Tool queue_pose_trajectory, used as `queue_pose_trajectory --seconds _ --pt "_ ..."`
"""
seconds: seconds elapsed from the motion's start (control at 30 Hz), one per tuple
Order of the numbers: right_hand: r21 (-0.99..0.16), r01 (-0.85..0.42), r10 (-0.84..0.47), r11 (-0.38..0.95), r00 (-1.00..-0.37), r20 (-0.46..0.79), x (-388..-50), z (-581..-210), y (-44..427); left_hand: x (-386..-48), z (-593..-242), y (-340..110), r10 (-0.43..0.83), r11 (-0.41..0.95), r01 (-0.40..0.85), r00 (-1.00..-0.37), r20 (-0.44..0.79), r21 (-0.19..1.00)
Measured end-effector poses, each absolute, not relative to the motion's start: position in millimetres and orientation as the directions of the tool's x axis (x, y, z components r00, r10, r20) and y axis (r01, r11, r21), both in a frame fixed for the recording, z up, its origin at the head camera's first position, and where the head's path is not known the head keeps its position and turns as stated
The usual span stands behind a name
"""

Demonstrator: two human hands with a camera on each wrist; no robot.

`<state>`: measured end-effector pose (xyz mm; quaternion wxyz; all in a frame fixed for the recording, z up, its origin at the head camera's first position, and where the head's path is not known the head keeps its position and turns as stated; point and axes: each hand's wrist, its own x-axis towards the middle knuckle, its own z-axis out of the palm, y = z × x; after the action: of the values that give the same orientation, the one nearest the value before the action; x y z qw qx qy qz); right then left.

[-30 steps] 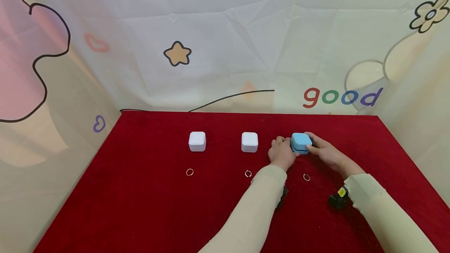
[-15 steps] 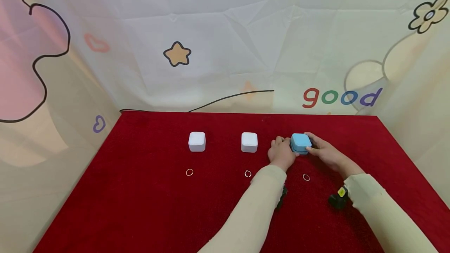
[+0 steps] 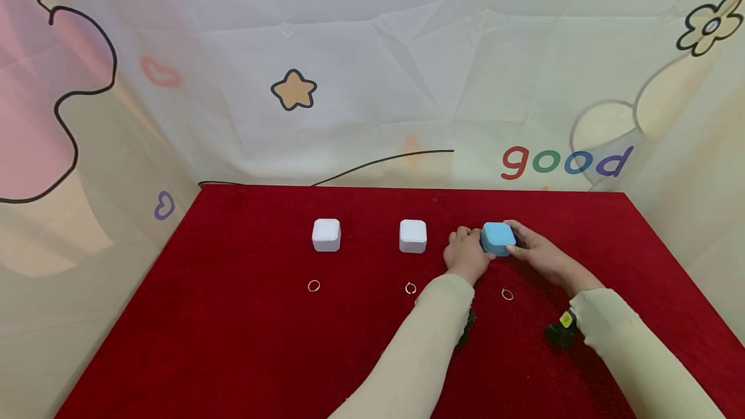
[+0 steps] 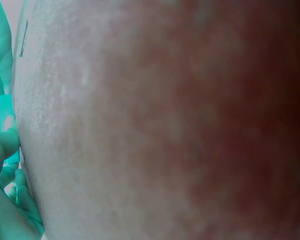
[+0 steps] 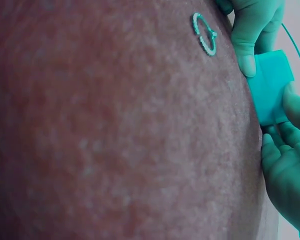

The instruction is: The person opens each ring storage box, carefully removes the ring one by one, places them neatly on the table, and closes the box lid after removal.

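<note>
A light-blue ring box (image 3: 497, 236) stands on the red cloth at the right, between both hands. My left hand (image 3: 467, 254) holds its left side, the thumb low at the front face. From the right, my right hand (image 3: 538, 254) grips the box with the thumb at the front corner and fingers behind. In the right wrist view the blue box (image 5: 272, 90) shows with both thumbs on it. A ring (image 3: 507, 294) lies in front of the box. At its edge, the left wrist view catches only part of the box and the hands.
Two white ring boxes (image 3: 326, 235) (image 3: 412, 236) stand in a row to the left. In front of them lie two more rings (image 3: 313, 286) (image 3: 410, 288). A printed curtain (image 3: 361, 83) hangs behind the red-covered table (image 3: 233, 341).
The gap seen under the blue box's lid a second ago has narrowed, and the lid sits slightly lower. Both hands stay almost in place.
</note>
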<state>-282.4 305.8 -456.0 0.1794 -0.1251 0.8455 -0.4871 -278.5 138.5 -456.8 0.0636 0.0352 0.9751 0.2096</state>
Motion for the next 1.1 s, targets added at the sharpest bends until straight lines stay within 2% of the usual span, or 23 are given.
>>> queue_pose_trajectory --seconds 0.23,0.6,0.8,1.1 --pt "-0.841 -0.095 -0.406 0.532 -0.901 -0.155 -285 -458 306 -280 -459 136 0.092 0.906 0.037 -0.990 -0.110 0.421" --pt "-0.844 -0.106 -0.411 0.525 -0.900 -0.143 -281 -461 309 -278 -464 135 0.109 0.902 0.052 -0.988 -0.110 0.429" --pt "-0.842 -0.080 -0.373 0.534 -0.916 -0.149 -282 -459 310 -277 -455 132 0.111 0.865 0.031 -0.985 -0.131 0.501" --pt "-0.787 -0.053 -0.264 0.615 -0.954 -0.142 -278 -453 305 -278 -450 126 0.158 0.785 0.009 -0.970 -0.186 0.619"
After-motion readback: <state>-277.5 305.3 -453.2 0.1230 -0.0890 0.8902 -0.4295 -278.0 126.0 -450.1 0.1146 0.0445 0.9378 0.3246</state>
